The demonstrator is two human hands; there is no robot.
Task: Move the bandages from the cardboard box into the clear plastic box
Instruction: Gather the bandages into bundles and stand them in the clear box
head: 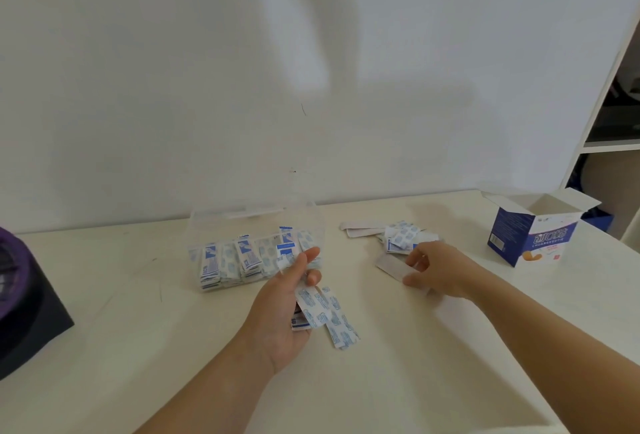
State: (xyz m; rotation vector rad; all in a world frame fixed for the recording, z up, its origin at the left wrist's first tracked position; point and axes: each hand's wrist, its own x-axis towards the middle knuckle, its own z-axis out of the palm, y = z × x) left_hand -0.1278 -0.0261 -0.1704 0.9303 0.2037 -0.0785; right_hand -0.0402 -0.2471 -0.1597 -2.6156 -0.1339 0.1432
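Approx most done: clear box (pixel 221 226) stocked, card box (pixel 533 243) looks empty, pile (pixel 401 239) on surface (pixel 138 295) to go; L hand (pixel 280 316) fingers hold a bunch (pixel 322 309), R hand (pixel 440 271) pinches a strip (pixel 391 265).

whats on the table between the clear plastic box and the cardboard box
Head view: a loose pile of bandages lies there, and the right hand pinches one strip beside it.

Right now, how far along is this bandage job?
Well under way. Done: rows of bandages stand packed in the clear box, and the cardboard box stands open, apparently emptied. In hand: the left hand holds a bunch, and the right hand pinches a white strip. Left: the loose pile on the table.
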